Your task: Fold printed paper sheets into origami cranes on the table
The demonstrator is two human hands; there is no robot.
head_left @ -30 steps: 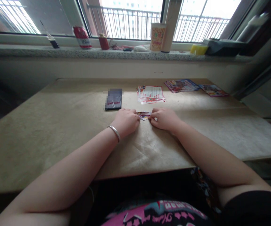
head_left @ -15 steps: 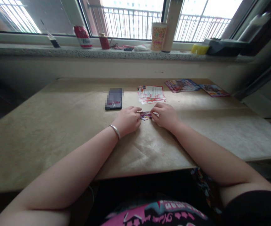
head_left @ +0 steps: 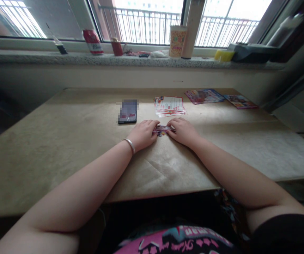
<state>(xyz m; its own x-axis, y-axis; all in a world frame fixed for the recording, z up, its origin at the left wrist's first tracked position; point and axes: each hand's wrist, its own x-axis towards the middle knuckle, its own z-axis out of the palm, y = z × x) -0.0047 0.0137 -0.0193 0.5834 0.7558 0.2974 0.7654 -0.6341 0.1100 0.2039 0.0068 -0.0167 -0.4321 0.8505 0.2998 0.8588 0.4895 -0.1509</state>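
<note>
Both hands work together on one small piece of printed paper (head_left: pixel 162 131), and the step in hand looks like a careful two-ended handling of it, perhaps pressing or lining up its layers. The next move, as I judge it, calls for light, even fingertip pressure from both sides, with neither end pulled askew. Whether the piece is one folded sheet or several layers is too small to tell.

The left hand (head_left: pixel 143 134), with a silver bracelet (head_left: pixel 130 145) at its wrist, grasps the left end of the paper, fingers curled over it. The right hand (head_left: pixel 183 130) pinches the right end between thumb and fingers. The paper lies between the two hands, touching both, low over the middle of the tabletop (head_left: pixel 62 141); a narrow band shows, with a patterned part jutting toward the near edge.

Just beyond the hands, toward the far edge, lies a pile of white, red-bordered cards (head_left: pixel 171 105). A dark flat device (head_left: pixel 129 112) rests left of that pile, and colourful printed sheets (head_left: pixel 204 96) lie near the far right corner, apart from both hands.
</note>
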